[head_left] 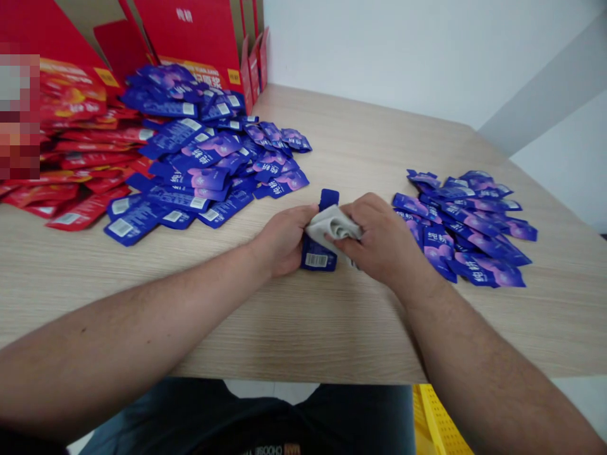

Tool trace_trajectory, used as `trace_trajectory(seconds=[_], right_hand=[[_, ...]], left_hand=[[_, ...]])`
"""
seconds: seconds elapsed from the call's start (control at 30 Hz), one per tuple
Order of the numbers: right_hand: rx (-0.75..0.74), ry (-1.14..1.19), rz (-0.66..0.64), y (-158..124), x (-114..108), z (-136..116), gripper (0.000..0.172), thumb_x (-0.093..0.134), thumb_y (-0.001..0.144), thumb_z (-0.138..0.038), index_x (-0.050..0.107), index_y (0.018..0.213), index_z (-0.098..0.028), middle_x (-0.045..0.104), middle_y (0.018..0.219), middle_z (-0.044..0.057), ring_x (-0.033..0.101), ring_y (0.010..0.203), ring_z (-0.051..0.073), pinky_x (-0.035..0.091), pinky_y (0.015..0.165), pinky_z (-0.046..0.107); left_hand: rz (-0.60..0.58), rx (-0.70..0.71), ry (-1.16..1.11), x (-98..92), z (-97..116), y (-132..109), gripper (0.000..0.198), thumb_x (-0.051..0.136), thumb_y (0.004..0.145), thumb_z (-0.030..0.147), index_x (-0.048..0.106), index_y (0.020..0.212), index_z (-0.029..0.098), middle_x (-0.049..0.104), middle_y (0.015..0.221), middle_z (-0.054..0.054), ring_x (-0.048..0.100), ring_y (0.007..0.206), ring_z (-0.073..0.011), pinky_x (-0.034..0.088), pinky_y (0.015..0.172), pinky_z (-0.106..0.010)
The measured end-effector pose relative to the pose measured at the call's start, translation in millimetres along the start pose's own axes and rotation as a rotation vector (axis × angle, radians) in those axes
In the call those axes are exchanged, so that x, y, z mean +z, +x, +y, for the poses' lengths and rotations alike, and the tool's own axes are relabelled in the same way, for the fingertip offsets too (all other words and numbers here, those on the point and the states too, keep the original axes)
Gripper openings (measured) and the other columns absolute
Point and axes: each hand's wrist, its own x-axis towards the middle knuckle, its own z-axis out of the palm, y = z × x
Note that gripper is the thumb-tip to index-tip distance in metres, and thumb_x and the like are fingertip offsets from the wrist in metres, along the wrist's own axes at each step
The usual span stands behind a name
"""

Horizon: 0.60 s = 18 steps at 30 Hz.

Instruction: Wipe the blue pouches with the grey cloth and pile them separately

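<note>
A blue pouch [319, 259] with a white barcode label is held upright over the table, between my hands. My left hand [288, 240] grips its left edge, fingers partly behind it. My right hand [374, 237] is closed on a bunched grey-white cloth [332, 226], which lies against the front of the pouch and covers its middle. A large pile of blue-purple pouches [203, 158] lies to the left, and a smaller pile of similar pouches [469, 227] to the right of my right hand.
Red pouches [90, 151] are heaped at the far left. Red cardboard boxes [190, 38] stand behind the piles, near a white wall [379, 57]. The wooden table [303, 335] ends just before my lap. A yellow plastic crate [443, 420] shows below its front edge.
</note>
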Motion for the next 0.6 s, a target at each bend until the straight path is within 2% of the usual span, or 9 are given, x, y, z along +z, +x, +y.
trace_trajectory(seconds=[0.1, 0.2, 0.3, 0.43, 0.47, 0.53, 0.6], right_hand=[[0.106, -0.092, 0.204, 3.2, -4.3, 7.6, 0.014, 0.068, 0.085, -0.023, 0.068, 0.099, -0.022, 0.067, 0.092, 0.009, 0.06, 0.096, 0.029, 0.05, 0.086, 0.044], [0.143, -0.115, 0.283, 3.7, -5.3, 8.5, 0.012, 0.068, 0.087, -0.026, 0.066, 0.098, -0.023, 0.067, 0.092, 0.009, 0.06, 0.096, 0.03, 0.05, 0.085, 0.046], [0.065, -0.068, 0.158, 1.3, -2.2, 2.7, 0.017, 0.068, 0.084, -0.022, 0.066, 0.101, -0.021, 0.066, 0.094, 0.009, 0.06, 0.096, 0.029, 0.05, 0.084, 0.044], [-0.131, 0.104, -0.231, -3.1, 4.3, -8.3, 0.028, 0.066, 0.079, -0.012, 0.068, 0.106, -0.021, 0.064, 0.099, 0.008, 0.061, 0.095, 0.024, 0.052, 0.083, 0.037], [-0.151, 0.124, -0.293, -3.6, 5.3, -9.8, 0.029, 0.065, 0.079, -0.011, 0.069, 0.106, -0.021, 0.064, 0.099, 0.008, 0.061, 0.095, 0.024, 0.052, 0.083, 0.037], [-0.129, 0.107, -0.277, -3.4, 5.5, -9.2, 0.028, 0.065, 0.08, -0.012, 0.069, 0.107, -0.02, 0.064, 0.099, 0.008, 0.061, 0.095, 0.024, 0.052, 0.083, 0.037], [-0.043, 0.027, -0.09, -1.7, 2.6, -4.1, 0.022, 0.067, 0.082, -0.016, 0.068, 0.104, -0.02, 0.064, 0.097, 0.008, 0.061, 0.095, 0.026, 0.052, 0.085, 0.04]], left_hand=[[-0.026, -0.032, 0.055, 0.3, -4.0, -2.9, 0.019, 0.056, 0.091, 0.021, 0.071, 0.083, 0.014, 0.071, 0.075, -0.008, 0.064, 0.061, -0.0166, 0.054, 0.06, -0.03], [-0.001, -0.041, 0.057, -0.3, -4.5, -3.4, 0.024, 0.053, 0.094, 0.025, 0.073, 0.087, 0.014, 0.073, 0.08, -0.01, 0.067, 0.064, -0.0186, 0.056, 0.063, -0.033], [-0.01, -0.03, 0.014, -0.8, -2.3, -1.2, 0.02, 0.055, 0.092, 0.023, 0.071, 0.085, 0.014, 0.072, 0.076, -0.007, 0.066, 0.063, -0.018, 0.056, 0.065, -0.033], [0.072, 0.01, -0.073, -1.8, 3.7, 3.8, 0.022, 0.052, 0.094, 0.021, 0.068, 0.079, 0.015, 0.071, 0.075, -0.006, 0.066, 0.064, -0.0163, 0.056, 0.067, -0.03], [0.088, 0.023, -0.08, -2.0, 4.9, 4.6, 0.023, 0.051, 0.095, 0.022, 0.067, 0.079, 0.015, 0.072, 0.076, -0.006, 0.066, 0.065, -0.016, 0.056, 0.067, -0.03], [0.097, 0.041, -0.065, -1.9, 5.7, 4.7, 0.024, 0.051, 0.095, 0.022, 0.067, 0.079, 0.015, 0.072, 0.077, -0.006, 0.066, 0.065, -0.0159, 0.056, 0.067, -0.029], [0.074, 0.039, -0.019, -1.1, 3.9, 3.0, 0.022, 0.052, 0.095, 0.022, 0.067, 0.08, 0.015, 0.071, 0.076, -0.006, 0.065, 0.063, -0.0162, 0.055, 0.064, -0.029]])
